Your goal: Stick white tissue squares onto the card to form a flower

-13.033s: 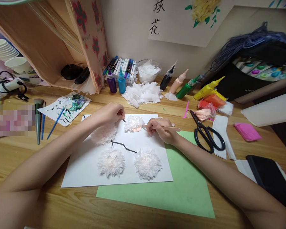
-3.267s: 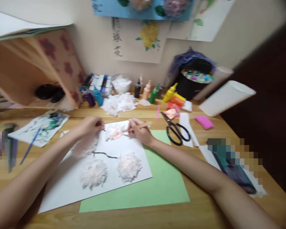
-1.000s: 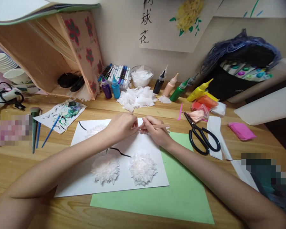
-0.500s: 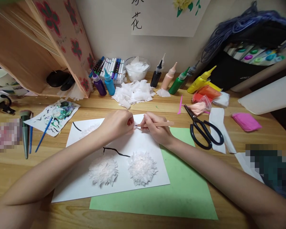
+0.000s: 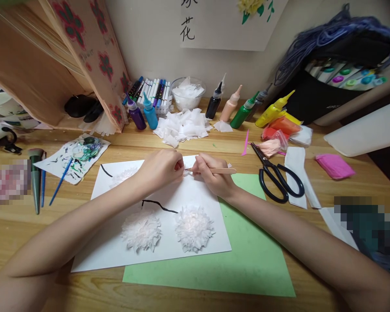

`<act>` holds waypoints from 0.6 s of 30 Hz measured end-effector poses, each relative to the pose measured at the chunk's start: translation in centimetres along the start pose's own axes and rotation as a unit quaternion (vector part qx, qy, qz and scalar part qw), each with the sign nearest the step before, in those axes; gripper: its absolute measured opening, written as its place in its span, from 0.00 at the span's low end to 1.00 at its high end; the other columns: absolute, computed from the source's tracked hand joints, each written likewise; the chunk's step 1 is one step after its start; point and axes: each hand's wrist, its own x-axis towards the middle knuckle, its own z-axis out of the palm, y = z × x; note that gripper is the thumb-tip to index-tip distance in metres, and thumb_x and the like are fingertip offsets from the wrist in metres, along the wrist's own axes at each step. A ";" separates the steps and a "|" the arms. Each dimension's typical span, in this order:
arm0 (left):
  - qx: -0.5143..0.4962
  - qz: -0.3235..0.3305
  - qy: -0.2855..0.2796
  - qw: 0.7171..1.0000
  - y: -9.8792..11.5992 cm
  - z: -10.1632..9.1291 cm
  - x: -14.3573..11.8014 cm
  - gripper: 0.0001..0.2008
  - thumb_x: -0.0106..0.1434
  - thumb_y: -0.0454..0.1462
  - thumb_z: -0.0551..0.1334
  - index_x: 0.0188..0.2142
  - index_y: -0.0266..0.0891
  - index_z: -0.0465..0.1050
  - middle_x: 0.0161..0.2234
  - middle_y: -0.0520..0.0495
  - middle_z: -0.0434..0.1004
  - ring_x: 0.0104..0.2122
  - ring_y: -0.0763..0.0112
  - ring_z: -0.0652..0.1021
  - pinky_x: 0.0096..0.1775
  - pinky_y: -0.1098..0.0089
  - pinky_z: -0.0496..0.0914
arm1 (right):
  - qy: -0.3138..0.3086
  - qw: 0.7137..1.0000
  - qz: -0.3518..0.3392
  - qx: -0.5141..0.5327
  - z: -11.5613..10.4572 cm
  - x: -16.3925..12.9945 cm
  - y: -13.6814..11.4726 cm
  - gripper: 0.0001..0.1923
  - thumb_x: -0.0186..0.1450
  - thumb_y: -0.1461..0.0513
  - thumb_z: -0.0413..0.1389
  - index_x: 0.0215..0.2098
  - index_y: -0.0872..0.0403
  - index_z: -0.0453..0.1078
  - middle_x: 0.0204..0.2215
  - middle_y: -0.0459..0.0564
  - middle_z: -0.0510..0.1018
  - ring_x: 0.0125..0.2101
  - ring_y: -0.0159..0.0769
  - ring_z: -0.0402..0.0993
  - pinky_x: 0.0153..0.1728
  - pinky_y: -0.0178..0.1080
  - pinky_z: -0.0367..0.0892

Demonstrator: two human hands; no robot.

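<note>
Tissue flower (image 5: 186, 172), likely soft and tear-prone, was pinched by left hand (image 5: 160, 167); right hand (image 5: 211, 175) gripped wooden stick (image 5: 219, 170) beside it.

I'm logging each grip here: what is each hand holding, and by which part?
Right hand pinches a wooden stick near its front tip. Left hand seems to pinch tissue; its fingers hide where.

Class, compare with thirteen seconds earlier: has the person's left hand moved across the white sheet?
Yes. The left hand moved right, now covering the upper tissue flower, beside the right hand.
</note>
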 end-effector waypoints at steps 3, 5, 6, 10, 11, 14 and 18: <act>-0.002 0.003 0.005 1.000 0.0 0.1 0.0 0.09 0.54 0.37 0.56 0.27 0.36 0.74 0.27 0.44 0.76 0.24 0.72 0.70 0.24 0.72 0.55 | -0.011 1.000 0.007 0.001 0.0 0.0 0.0 0.21 0.69 0.52 0.41 0.24 0.52 0.64 0.21 0.45 0.73 0.24 0.31 0.71 0.28 0.35 0.64; -0.006 0.005 0.006 1.000 0.0 0.1 0.0 0.09 0.54 0.37 0.57 0.27 0.36 0.74 0.27 0.44 0.76 0.24 0.72 0.70 0.24 0.72 0.56 | -0.029 0.999 0.014 -0.002 0.1 0.0 0.0 0.20 0.69 0.52 0.41 0.24 0.52 0.63 0.21 0.45 0.73 0.24 0.31 0.71 0.28 0.34 0.64; -0.008 0.005 0.005 1.000 -0.1 0.1 0.0 0.09 0.54 0.37 0.57 0.27 0.36 0.74 0.27 0.44 0.76 0.24 0.72 0.70 0.24 0.72 0.56 | -0.037 0.999 0.016 -0.005 0.1 0.1 0.1 0.20 0.69 0.52 0.41 0.24 0.52 0.63 0.22 0.45 0.73 0.25 0.31 0.71 0.28 0.34 0.64; -0.019 0.008 0.001 1.000 -0.3 -0.1 0.0 0.09 0.55 0.38 0.56 0.28 0.36 0.74 0.27 0.45 0.76 0.25 0.72 0.70 0.25 0.73 0.57 | -0.049 0.997 0.050 0.036 0.3 0.3 0.2 0.20 0.68 0.51 0.43 0.24 0.52 0.62 0.23 0.45 0.73 0.26 0.31 0.72 0.29 0.34 0.66; -0.022 0.013 0.003 1.000 -0.3 -0.2 0.0 0.10 0.55 0.38 0.56 0.28 0.36 0.74 0.28 0.45 0.76 0.26 0.72 0.71 0.26 0.73 0.57 | -0.051 0.995 0.064 0.060 0.3 0.3 0.2 0.20 0.68 0.50 0.43 0.24 0.52 0.62 0.24 0.45 0.73 0.27 0.31 0.72 0.29 0.33 0.66; -0.029 0.024 0.004 0.999 -0.3 -0.4 0.1 0.10 0.56 0.39 0.57 0.30 0.37 0.74 0.29 0.46 0.76 0.27 0.71 0.71 0.27 0.72 0.59 | -0.052 0.990 0.081 0.100 0.4 0.3 0.2 0.20 0.67 0.50 0.43 0.25 0.52 0.63 0.24 0.44 0.74 0.27 0.30 0.73 0.28 0.33 0.67; -0.018 0.022 0.001 1.000 -0.1 -0.2 0.1 0.10 0.56 0.38 0.56 0.28 0.36 0.74 0.28 0.44 0.76 0.25 0.71 0.71 0.26 0.72 0.59 | -0.031 0.997 0.046 0.060 0.2 0.1 0.1 0.21 0.67 0.50 0.43 0.24 0.53 0.65 0.22 0.44 0.74 0.25 0.30 0.72 0.27 0.33 0.65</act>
